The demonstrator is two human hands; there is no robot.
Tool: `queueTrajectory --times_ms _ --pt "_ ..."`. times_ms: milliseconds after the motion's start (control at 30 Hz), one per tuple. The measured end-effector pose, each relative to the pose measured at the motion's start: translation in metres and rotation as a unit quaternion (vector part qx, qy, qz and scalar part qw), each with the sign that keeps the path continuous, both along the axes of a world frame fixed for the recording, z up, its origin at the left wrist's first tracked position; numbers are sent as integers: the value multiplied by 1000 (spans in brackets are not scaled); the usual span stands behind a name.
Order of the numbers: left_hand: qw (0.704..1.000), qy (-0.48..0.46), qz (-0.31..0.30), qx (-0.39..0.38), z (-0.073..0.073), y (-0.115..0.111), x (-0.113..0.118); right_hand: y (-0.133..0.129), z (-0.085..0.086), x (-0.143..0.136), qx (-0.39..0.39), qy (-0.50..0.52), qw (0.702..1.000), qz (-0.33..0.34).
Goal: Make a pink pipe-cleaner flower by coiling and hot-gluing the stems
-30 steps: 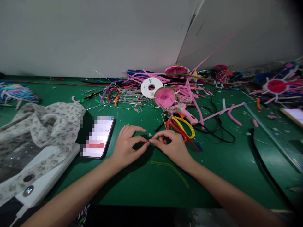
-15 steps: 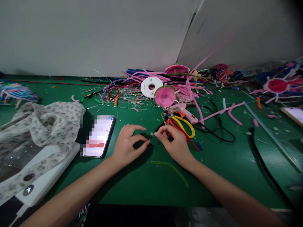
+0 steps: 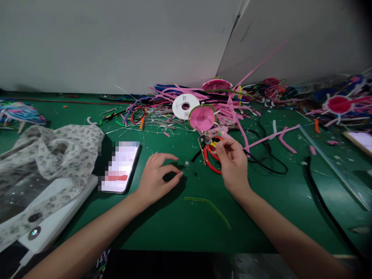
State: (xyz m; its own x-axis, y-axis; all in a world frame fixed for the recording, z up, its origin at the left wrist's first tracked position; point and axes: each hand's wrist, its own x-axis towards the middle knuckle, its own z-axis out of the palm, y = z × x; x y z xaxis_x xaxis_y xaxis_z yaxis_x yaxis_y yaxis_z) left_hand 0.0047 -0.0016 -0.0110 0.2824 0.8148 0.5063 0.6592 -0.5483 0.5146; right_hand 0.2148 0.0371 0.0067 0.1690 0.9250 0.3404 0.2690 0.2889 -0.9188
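Over the green tabletop [image 3: 151,232], the left hand [image 3: 157,176] is holding a small white piece [image 3: 186,164] just past its pinched fingertips; the right hand [image 3: 236,164] is covering a yellow handle [image 3: 214,144], grip unclear. Tool-fetching is likely underway, calling for a secure hold.

Left: white floral-print cloth [image 3: 78,143], matt, creased; white slab-shaped plastic device [image 3: 69,207], smooth; black-edged rectangular phone [image 3: 122,168], glossy screen. Far: white paper-like disc [image 3: 178,107], smooth. Nearer: red plastic loop handle [image 3: 214,169], smooth. Overall: green tabletop [image 3: 162,228], smooth, faint sheen.

Lit phone [image 3: 123,166], floral cloth [image 3: 72,145], white device [image 3: 60,217], grey wall [image 3: 110,42]
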Motion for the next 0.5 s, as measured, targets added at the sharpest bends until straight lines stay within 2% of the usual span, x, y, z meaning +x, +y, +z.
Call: queueTrajectory --times_ms 67,133,200,267,500 --pt "1000 4 0 -6 0 0 0 0 4 1 4 -20 999 31" --pt "1000 7 0 -9 1 0 -1 -3 8 0 16 -85 992 92" --pt "1000 9 -1 -8 0 0 -1 -7 11 -2 36 -159 974 156" --pt "1000 10 -2 -7 0 0 -1 -10 12 -5 46 -214 957 192" --pt "1000 9 0 -1 -1 0 -1 -12 5 -9 50 -290 933 209"
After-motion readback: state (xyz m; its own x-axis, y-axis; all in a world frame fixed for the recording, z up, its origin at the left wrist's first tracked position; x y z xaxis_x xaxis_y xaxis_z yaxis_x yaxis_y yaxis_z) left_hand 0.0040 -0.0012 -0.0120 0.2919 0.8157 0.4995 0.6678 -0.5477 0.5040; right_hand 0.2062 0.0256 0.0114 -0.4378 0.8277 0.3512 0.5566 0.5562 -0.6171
